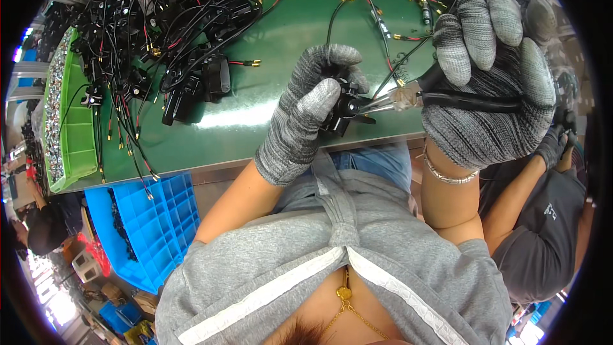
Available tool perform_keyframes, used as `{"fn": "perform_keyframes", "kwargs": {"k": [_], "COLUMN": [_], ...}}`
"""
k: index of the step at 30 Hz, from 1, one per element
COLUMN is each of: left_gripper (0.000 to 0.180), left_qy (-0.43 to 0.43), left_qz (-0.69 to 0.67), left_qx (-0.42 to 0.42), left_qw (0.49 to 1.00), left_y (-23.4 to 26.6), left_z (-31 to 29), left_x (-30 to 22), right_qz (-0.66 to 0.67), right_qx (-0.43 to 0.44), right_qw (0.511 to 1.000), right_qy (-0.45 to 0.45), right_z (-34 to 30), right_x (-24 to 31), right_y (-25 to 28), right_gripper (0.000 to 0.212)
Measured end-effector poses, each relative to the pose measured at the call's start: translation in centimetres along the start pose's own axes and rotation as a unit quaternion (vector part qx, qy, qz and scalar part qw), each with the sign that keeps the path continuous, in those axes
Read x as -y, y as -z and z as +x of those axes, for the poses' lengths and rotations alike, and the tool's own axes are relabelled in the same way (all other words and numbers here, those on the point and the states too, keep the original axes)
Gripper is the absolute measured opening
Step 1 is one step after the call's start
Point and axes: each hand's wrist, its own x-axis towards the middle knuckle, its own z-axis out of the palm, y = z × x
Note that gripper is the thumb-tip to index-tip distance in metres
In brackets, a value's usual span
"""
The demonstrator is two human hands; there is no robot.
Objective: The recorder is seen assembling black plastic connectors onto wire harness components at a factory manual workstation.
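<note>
my grey top and gold necklace (345,294) nearest. my left hand (305,115), fingers clamped on a small black connector part (343,107) held just over the near edge of the green bench (268,108). my right hand (491,83), fingers closed round black-handled pliers (447,98), tips touching the part. looks mid-job on this piece, not finished. further back a big pile of black wire harnesses (172,32), apparently still to do; green tray (67,121) at left.
</note>
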Motion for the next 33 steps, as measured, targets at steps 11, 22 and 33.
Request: {"fn": "perform_keyframes", "kwargs": {"k": [11, 22, 33], "left_gripper": [0.043, 0.048, 0.057], "left_qy": [-0.009, -0.006, -0.012], "left_qz": [0.018, -0.004, 0.041], "left_qx": [-0.016, -0.004, 0.007], "left_qw": [1.000, 1.000, 0.999], "left_y": [-0.4, -0.3, 0.2], "left_z": [0.2, 0.5, -0.1], "left_x": [0.8, 1.1, 0.9], "right_qz": [0.019, 0.028, -0.119], "right_qx": [-0.071, 0.002, -0.040], "right_qw": [0.997, 0.997, 0.992], "right_qy": [0.025, -0.065, -0.013], "right_z": [0.0, 0.7, 0.7], "right_x": [-2.0, 2.1, 0.0], "right_y": [-2.1, 1.5, -1.0], "right_gripper": [0.057, 0.026, 0.054]}}
